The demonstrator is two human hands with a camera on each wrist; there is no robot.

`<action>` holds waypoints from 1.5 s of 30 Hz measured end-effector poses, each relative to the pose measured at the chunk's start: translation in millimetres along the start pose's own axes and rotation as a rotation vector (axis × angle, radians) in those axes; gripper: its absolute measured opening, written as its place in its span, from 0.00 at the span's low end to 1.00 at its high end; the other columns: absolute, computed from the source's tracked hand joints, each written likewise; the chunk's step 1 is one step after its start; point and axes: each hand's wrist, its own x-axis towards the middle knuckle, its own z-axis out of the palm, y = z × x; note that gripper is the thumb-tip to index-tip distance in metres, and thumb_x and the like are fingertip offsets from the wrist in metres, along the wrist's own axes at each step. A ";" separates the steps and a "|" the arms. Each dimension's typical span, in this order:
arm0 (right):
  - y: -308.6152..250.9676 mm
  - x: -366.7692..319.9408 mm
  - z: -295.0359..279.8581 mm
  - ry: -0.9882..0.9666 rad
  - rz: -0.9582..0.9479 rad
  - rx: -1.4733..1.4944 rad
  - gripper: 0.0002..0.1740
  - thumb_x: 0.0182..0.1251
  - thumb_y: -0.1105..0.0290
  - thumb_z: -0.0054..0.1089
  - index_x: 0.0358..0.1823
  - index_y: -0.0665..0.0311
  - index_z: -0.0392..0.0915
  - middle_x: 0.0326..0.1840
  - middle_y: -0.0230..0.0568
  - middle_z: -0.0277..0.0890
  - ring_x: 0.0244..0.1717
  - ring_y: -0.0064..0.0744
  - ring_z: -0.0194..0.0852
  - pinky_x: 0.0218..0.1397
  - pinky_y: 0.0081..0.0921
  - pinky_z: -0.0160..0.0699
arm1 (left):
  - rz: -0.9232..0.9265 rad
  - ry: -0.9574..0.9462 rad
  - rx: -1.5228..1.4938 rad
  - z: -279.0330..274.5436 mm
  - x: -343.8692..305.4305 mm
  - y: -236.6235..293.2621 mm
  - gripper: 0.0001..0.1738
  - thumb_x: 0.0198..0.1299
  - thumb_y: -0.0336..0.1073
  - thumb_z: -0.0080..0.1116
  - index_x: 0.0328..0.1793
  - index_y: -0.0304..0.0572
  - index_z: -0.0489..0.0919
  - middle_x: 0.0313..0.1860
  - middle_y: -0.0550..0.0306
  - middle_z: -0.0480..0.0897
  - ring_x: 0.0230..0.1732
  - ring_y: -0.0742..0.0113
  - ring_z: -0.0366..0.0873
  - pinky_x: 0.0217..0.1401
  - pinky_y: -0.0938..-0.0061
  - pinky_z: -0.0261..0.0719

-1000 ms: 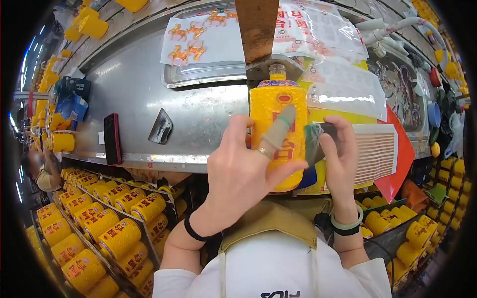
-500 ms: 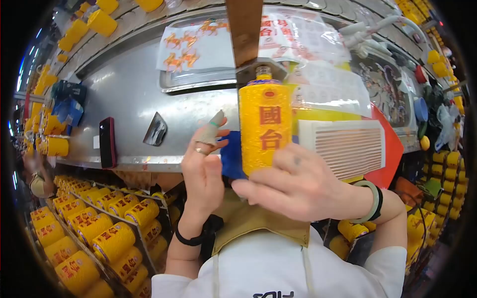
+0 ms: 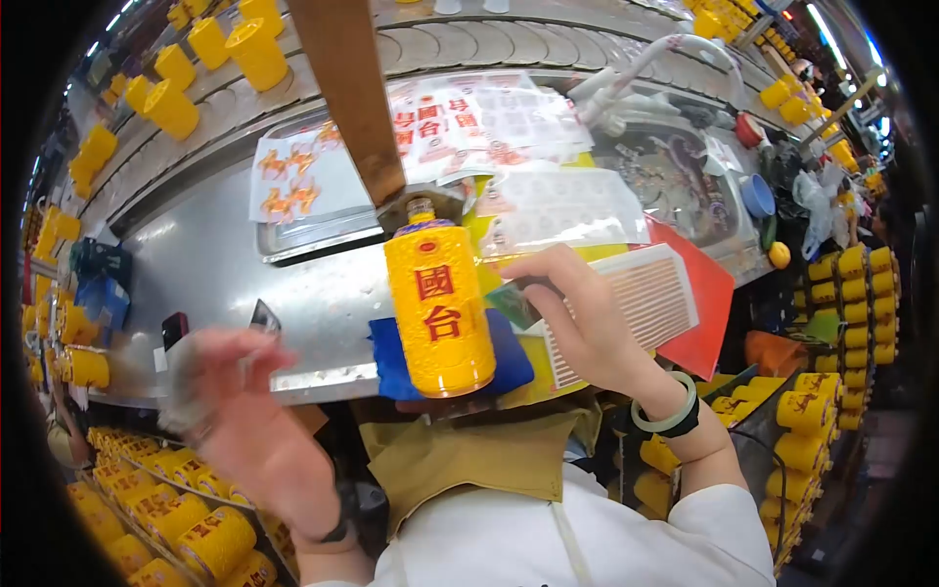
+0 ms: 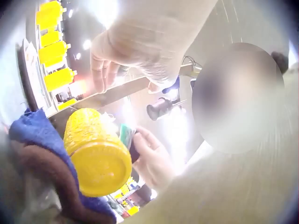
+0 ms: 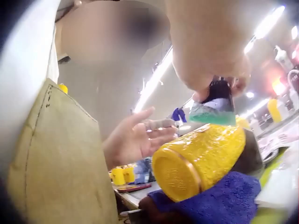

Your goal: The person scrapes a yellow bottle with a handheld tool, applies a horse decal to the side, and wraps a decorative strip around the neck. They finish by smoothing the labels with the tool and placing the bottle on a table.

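Observation:
A yellow bottle with red characters (image 3: 439,318) lies on a blue cloth (image 3: 514,354), its neck at a metal holder on a brown post. The right hand (image 3: 577,318) pinches a dark and green scraper-like piece (image 3: 514,302) beside the bottle; in the right wrist view this piece (image 5: 213,112) is just above the bottle (image 5: 201,158). Away to the bottle's left, the left hand (image 3: 256,421) is blurred and touches nothing visible. Its fingers look loosely extended in the right wrist view, where the left hand (image 5: 140,137) shows its palm.
A tray (image 3: 323,245) with orange horse decals stands behind left. Printed sheets (image 3: 489,122), a striped sheet (image 3: 636,303) and a red sheet (image 3: 699,313) lie to the right. A phone (image 3: 175,330) is at left. Stacked yellow bottles (image 3: 217,540) fill racks below.
The left hand has left the bottle and moved left. The right hand, over the bottle's lower end half a second ago, is now to its right. The head view has shifted.

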 end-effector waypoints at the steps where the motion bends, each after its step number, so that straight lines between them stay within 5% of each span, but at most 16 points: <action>1: 0.7 -3.3 -7.2 -0.014 0.041 -0.011 0.15 0.76 0.82 0.52 0.59 0.67 0.78 0.51 0.52 0.77 0.52 0.49 0.80 0.58 0.37 0.79 | 0.099 0.003 -0.035 1.5 6.6 15.2 0.49 0.58 0.58 0.75 0.76 0.33 0.68 0.59 0.47 0.79 0.58 0.56 0.81 0.56 0.63 0.85; 2: 1.7 -7.0 -12.0 -0.012 0.046 -0.021 0.15 0.76 0.82 0.52 0.59 0.67 0.78 0.51 0.52 0.77 0.52 0.49 0.80 0.58 0.37 0.79 | 0.194 0.007 -0.063 0.3 12.3 32.3 0.49 0.58 0.61 0.75 0.74 0.34 0.69 0.58 0.48 0.79 0.56 0.56 0.81 0.55 0.64 0.85; 4: 4.9 -12.4 -18.6 -0.001 0.074 -0.102 0.11 0.77 0.78 0.54 0.57 0.69 0.78 0.49 0.51 0.76 0.50 0.47 0.80 0.56 0.36 0.78 | 0.254 -0.436 -0.279 -21.9 22.0 63.5 0.47 0.64 0.58 0.70 0.86 0.63 0.62 0.78 0.56 0.71 0.78 0.50 0.64 0.77 0.56 0.64; 9: 0.5 -18.5 -16.6 -0.025 0.160 -0.177 0.20 0.70 0.61 0.74 0.52 0.66 0.78 0.45 0.48 0.74 0.45 0.43 0.77 0.50 0.34 0.75 | 0.290 -0.390 -0.291 -9.6 25.2 68.2 0.45 0.63 0.54 0.71 0.84 0.59 0.64 0.75 0.55 0.72 0.77 0.51 0.65 0.74 0.58 0.65; 17: 15.2 -14.4 -3.7 -0.070 0.096 -0.118 0.10 0.77 0.69 0.63 0.53 0.65 0.77 0.48 0.50 0.72 0.48 0.52 0.75 0.54 0.40 0.75 | 0.377 -0.360 -0.343 -44.4 32.2 75.6 0.42 0.59 0.47 0.73 0.79 0.51 0.68 0.70 0.54 0.74 0.74 0.53 0.66 0.68 0.62 0.66; 23: 20.5 -12.8 8.7 -0.095 0.050 -0.120 0.07 0.78 0.73 0.59 0.52 0.66 0.77 0.49 0.52 0.71 0.51 0.56 0.74 0.56 0.43 0.75 | 0.418 -0.281 -0.345 -131.9 11.6 97.1 0.40 0.57 0.42 0.74 0.76 0.44 0.70 0.66 0.53 0.75 0.71 0.54 0.67 0.64 0.64 0.68; 27: 15.2 -9.9 12.3 -0.079 0.038 -0.121 0.07 0.77 0.74 0.59 0.52 0.66 0.78 0.47 0.53 0.73 0.49 0.57 0.75 0.54 0.43 0.75 | 0.466 -0.261 -0.336 -37.3 35.0 92.6 0.39 0.55 0.38 0.74 0.73 0.40 0.72 0.63 0.53 0.76 0.70 0.55 0.67 0.61 0.66 0.69; 30: 11.8 -8.9 13.4 -0.069 0.097 -0.096 0.08 0.75 0.75 0.59 0.53 0.66 0.78 0.46 0.53 0.75 0.46 0.56 0.76 0.51 0.43 0.76 | 0.484 -0.251 -0.321 -18.5 28.2 94.1 0.38 0.55 0.36 0.75 0.72 0.38 0.73 0.62 0.53 0.76 0.69 0.55 0.67 0.59 0.67 0.69; 32: 11.3 -7.6 12.0 -0.054 0.087 -0.103 0.09 0.75 0.76 0.60 0.53 0.66 0.78 0.46 0.52 0.76 0.44 0.55 0.77 0.50 0.42 0.76 | 0.555 -0.058 -0.080 -4.0 8.0 81.6 0.42 0.65 0.55 0.69 0.84 0.62 0.67 0.76 0.58 0.72 0.78 0.55 0.63 0.76 0.59 0.62; 33: 10.5 -4.3 11.2 -0.034 0.072 -0.115 0.10 0.74 0.76 0.60 0.54 0.66 0.78 0.46 0.52 0.76 0.43 0.55 0.77 0.49 0.41 0.76 | 0.553 -0.150 -0.043 -6.2 5.1 77.1 0.43 0.63 0.45 0.74 0.82 0.48 0.68 0.76 0.54 0.73 0.74 0.55 0.70 0.76 0.58 0.69; 35: 3.9 1.1 7.9 -0.031 0.058 -0.122 0.10 0.74 0.76 0.60 0.54 0.67 0.79 0.46 0.51 0.76 0.43 0.53 0.78 0.49 0.40 0.76 | 0.559 -0.181 0.029 -9.1 5.0 55.0 0.42 0.62 0.46 0.73 0.80 0.44 0.67 0.75 0.51 0.71 0.74 0.54 0.68 0.75 0.56 0.68; 37: 0.6 6.5 4.7 -0.014 0.045 -0.156 0.10 0.74 0.77 0.60 0.54 0.67 0.79 0.47 0.50 0.76 0.44 0.48 0.78 0.49 0.36 0.76 | 0.543 -0.240 0.145 -17.9 1.0 22.7 0.42 0.61 0.46 0.72 0.76 0.35 0.65 0.73 0.45 0.67 0.74 0.50 0.64 0.75 0.52 0.68; 38: 2.6 9.8 2.3 -0.024 0.029 -0.147 0.10 0.74 0.77 0.60 0.54 0.67 0.79 0.47 0.50 0.76 0.44 0.48 0.78 0.49 0.36 0.76 | 0.319 -0.147 0.081 -36.0 -10.5 0.7 0.40 0.62 0.45 0.70 0.75 0.35 0.67 0.72 0.45 0.69 0.73 0.52 0.67 0.72 0.57 0.73; 41: 0.7 19.2 -2.9 0.010 -0.053 -0.226 0.09 0.74 0.80 0.60 0.53 0.68 0.80 0.49 0.49 0.77 0.45 0.46 0.79 0.51 0.34 0.78 | 0.103 -0.098 0.157 -8.6 -14.9 -39.0 0.38 0.60 0.22 0.61 0.79 0.35 0.65 0.70 0.47 0.73 0.68 0.58 0.72 0.68 0.62 0.77; 43: -8.1 21.2 -3.0 0.002 -0.046 -0.234 0.09 0.74 0.80 0.60 0.53 0.68 0.80 0.50 0.49 0.77 0.45 0.47 0.79 0.51 0.34 0.78 | -0.144 -0.201 0.266 -14.7 -12.6 -50.3 0.38 0.63 0.22 0.64 0.80 0.35 0.65 0.71 0.45 0.72 0.71 0.57 0.72 0.67 0.63 0.77; 45: -5.4 21.7 -2.3 -0.001 -0.057 -0.241 0.09 0.74 0.79 0.60 0.53 0.68 0.80 0.50 0.48 0.78 0.46 0.50 0.80 0.51 0.35 0.78 | -0.205 -0.243 0.291 -15.3 -7.3 -56.0 0.38 0.65 0.22 0.62 0.81 0.37 0.65 0.71 0.46 0.73 0.70 0.59 0.73 0.68 0.64 0.77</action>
